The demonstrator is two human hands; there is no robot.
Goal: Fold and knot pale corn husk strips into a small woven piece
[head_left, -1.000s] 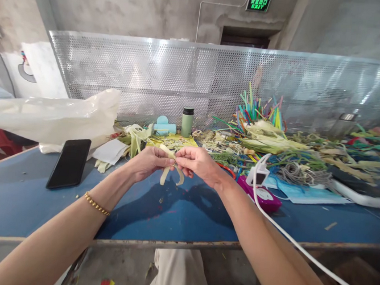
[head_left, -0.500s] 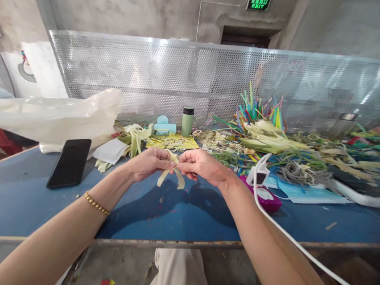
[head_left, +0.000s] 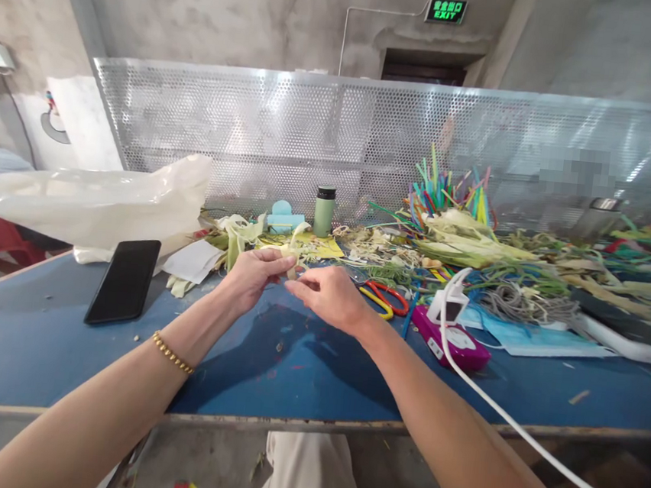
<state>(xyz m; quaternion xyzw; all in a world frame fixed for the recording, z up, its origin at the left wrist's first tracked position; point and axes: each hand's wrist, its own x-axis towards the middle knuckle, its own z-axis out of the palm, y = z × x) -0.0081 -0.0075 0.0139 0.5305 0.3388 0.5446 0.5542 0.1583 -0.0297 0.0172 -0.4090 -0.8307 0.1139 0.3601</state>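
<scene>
left hand [head_left: 252, 277]: we pinch a strip [head_left: 294, 242]
right hand [head_left: 332, 296]: just beside; whether gripping, we cannot tell
phone [head_left: 124, 282]: black, on our blue surface [head_left: 32, 354]

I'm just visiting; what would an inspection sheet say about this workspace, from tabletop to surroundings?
Surface: blue tabletop, with small scraps on it.
Things in hand: one pale strip, curling upward.
Clutter: black phone, white paper, green bottle, purple box, heaped pale-green strips.
Hands: left hand pinches the pale strip; right hand is close by, any contact unclear.
Cables: white cable runs from the plug at the purple box past the tabletop's front edge.
Surroundings: perforated metal panel behind, lit exit sign above.
</scene>
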